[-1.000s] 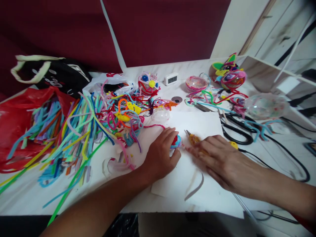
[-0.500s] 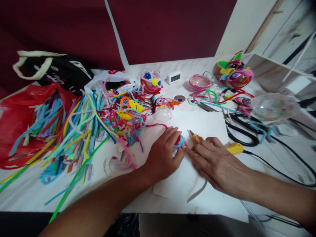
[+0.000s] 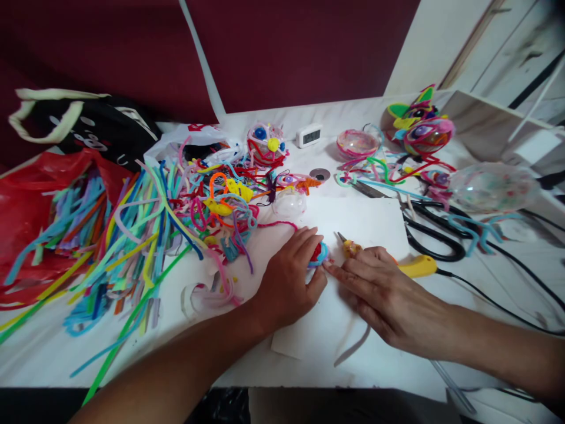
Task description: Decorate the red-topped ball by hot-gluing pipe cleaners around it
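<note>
On a white paper sheet (image 3: pixel 371 221), my left hand (image 3: pixel 286 277) closes its fingers and thumb around a small red and blue fuzzy coil (image 3: pixel 318 254), hiding part of it. My right hand (image 3: pixel 379 291) is wrapped over a yellow hot glue gun (image 3: pixel 415 267); its metal nozzle pokes out past the knuckles and points up and left. The right index fingertip reaches the coil's right edge, near my left thumb. Most of the glue gun's body is hidden behind the right hand. A dark pink fuzzy strand (image 3: pixel 280 224) runs leftward from beside my left fingers.
Pipe cleaners (image 3: pixel 128 235) spread across the left, by a red plastic bag (image 3: pixel 26 218). Black-handled scissors (image 3: pixel 435 238) lie at the right near the glue gun's cord. Behind are a clear plastic dome (image 3: pixel 289 203), a decorated ball (image 3: pixel 267 144) and a white digital timer (image 3: pixel 309 136).
The view has shifted slightly, moving the left-hand items a little left. Both hands keep nearly the same pose at the coil.
</note>
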### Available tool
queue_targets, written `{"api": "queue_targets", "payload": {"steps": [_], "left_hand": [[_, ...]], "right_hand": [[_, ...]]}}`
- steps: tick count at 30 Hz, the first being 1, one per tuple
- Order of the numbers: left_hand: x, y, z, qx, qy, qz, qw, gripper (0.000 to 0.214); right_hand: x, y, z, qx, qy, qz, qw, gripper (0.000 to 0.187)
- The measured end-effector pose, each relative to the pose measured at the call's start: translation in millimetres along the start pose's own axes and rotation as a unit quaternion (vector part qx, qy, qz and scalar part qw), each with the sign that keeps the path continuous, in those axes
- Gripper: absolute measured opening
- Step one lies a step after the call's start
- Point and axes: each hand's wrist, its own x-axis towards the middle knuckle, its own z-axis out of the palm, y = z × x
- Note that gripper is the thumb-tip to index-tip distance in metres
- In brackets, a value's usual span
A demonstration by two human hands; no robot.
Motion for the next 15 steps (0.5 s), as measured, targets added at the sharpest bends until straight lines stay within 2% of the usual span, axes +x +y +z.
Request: {"api": "queue_targets", "payload": {"steps": [7,15], "left_hand": [[0.6,-1.8,0.1,0.001,-0.002,0.001,1.000,0.046],[1.3,-1.5,1.0,0.006,0.004,0.004,1.000,0.045]], "right_hand": [[-0.1,-1.4,0.1,0.014,0.017,0.004,1.000,0.055],[-0.6,-1.1,2.4,-0.038,0.036,-0.016,0.998,0.051]]}}
